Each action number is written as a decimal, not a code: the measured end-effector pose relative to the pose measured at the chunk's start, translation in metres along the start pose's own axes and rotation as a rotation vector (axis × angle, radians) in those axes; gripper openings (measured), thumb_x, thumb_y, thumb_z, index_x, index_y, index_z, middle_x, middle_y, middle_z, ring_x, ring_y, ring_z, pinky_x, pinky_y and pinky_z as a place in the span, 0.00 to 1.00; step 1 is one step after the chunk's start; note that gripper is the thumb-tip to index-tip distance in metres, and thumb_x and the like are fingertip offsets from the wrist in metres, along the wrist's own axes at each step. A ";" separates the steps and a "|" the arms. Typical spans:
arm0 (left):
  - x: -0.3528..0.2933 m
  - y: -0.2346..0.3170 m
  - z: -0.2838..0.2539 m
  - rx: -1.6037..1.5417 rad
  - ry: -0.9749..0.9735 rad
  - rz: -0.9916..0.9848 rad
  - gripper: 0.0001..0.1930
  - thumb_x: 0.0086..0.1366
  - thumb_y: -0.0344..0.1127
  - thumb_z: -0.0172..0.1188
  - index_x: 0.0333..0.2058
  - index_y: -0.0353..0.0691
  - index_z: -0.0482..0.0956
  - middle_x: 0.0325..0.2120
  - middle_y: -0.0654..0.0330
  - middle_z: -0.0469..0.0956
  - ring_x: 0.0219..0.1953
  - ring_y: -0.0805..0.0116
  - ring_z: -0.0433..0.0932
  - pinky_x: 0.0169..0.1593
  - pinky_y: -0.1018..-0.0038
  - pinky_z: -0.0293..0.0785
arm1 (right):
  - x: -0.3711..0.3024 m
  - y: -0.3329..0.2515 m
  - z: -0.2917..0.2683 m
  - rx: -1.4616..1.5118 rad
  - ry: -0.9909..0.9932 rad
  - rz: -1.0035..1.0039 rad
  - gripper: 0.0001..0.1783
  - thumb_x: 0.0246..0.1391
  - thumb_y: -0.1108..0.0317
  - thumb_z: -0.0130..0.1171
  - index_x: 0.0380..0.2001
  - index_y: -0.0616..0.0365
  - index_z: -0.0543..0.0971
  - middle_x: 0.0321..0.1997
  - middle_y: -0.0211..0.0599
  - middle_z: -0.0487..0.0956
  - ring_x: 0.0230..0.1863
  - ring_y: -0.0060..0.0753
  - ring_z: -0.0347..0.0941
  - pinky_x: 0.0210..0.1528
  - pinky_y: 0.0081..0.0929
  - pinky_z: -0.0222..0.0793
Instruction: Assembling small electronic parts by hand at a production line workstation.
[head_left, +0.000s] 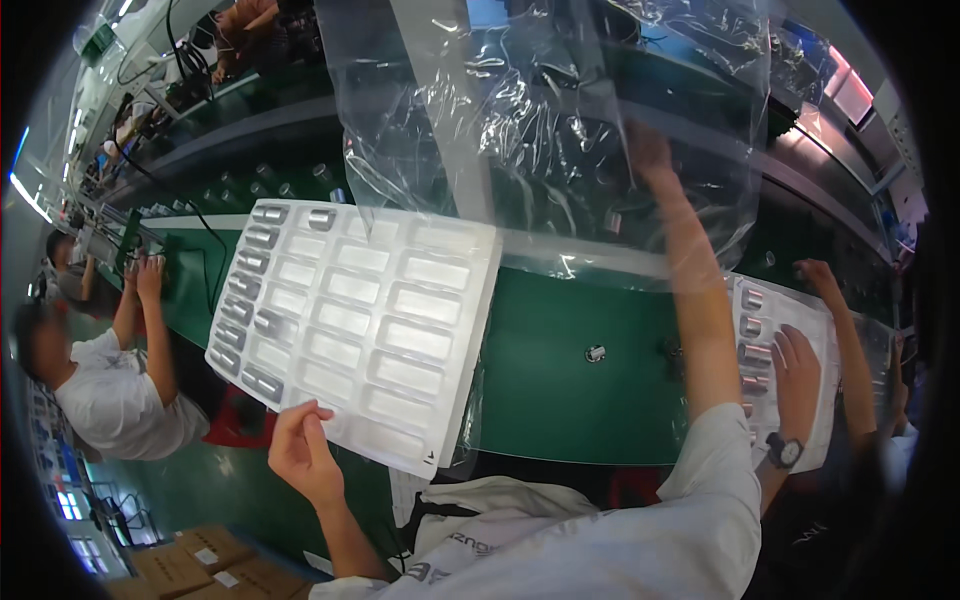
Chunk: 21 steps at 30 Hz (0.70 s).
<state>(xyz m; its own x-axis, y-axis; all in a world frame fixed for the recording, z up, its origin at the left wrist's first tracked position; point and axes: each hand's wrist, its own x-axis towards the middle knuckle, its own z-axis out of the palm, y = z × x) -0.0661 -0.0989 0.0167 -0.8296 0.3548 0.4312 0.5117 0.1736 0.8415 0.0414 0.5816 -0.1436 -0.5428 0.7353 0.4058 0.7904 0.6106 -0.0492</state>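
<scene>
A white plastic tray [465, 330] with rows of rectangular pockets lies slanted on the green table. Silver metal cylinders [262, 238] fill its left column; two more lie in the second column. Just off the tray's near left edge is my left hand [303, 455], its fingers curled in toward the thumb; anything between them is hidden. My right arm stretches far forward beneath a hanging clear plastic sheet [540, 110]. Through that sheet my right hand [650, 150] shows only as a blur, so its fingers cannot be read. A small metal part [596, 353] rests on the table right of the tray.
Several cylinders [265, 175] stand beyond the tray. On the right, a co-worker's hand [797, 365] is over a second white tray [815, 400] with cylinders. Another person [130, 400] sits at the left. Cardboard boxes [200, 560] are on the floor at lower left.
</scene>
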 end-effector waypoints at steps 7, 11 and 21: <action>0.012 -0.010 0.009 -0.056 -0.063 0.086 0.08 0.66 0.20 0.50 0.40 0.28 0.77 0.28 0.58 0.78 0.33 0.72 0.75 0.43 0.77 0.69 | -0.025 0.111 0.003 -0.056 0.398 0.142 0.16 0.60 0.62 0.44 0.38 0.52 0.82 0.42 0.49 0.81 0.48 0.49 0.77 0.49 0.48 0.73; 0.006 -0.002 0.001 0.050 -0.063 0.102 0.08 0.66 0.20 0.50 0.40 0.28 0.77 0.28 0.58 0.77 0.32 0.72 0.75 0.42 0.77 0.69 | -0.039 0.053 -0.020 0.027 0.054 0.153 0.15 0.58 0.67 0.45 0.40 0.53 0.82 0.41 0.51 0.81 0.46 0.55 0.77 0.50 0.46 0.73; 0.000 -0.022 -0.014 0.160 0.051 0.062 0.08 0.64 0.18 0.49 0.39 0.26 0.77 0.25 0.57 0.74 0.27 0.71 0.73 0.35 0.79 0.67 | -0.027 0.123 -0.071 -0.256 0.174 0.317 0.14 0.57 0.70 0.48 0.40 0.52 0.82 0.46 0.44 0.79 0.49 0.51 0.76 0.49 0.44 0.75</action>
<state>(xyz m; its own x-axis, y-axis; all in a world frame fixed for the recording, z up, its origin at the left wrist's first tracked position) -0.0802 -0.1154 0.0029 -0.8038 0.3226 0.4999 0.5875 0.2982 0.7523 0.1737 0.6160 -0.0960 -0.2240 0.8007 0.5556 0.9668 0.2544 0.0233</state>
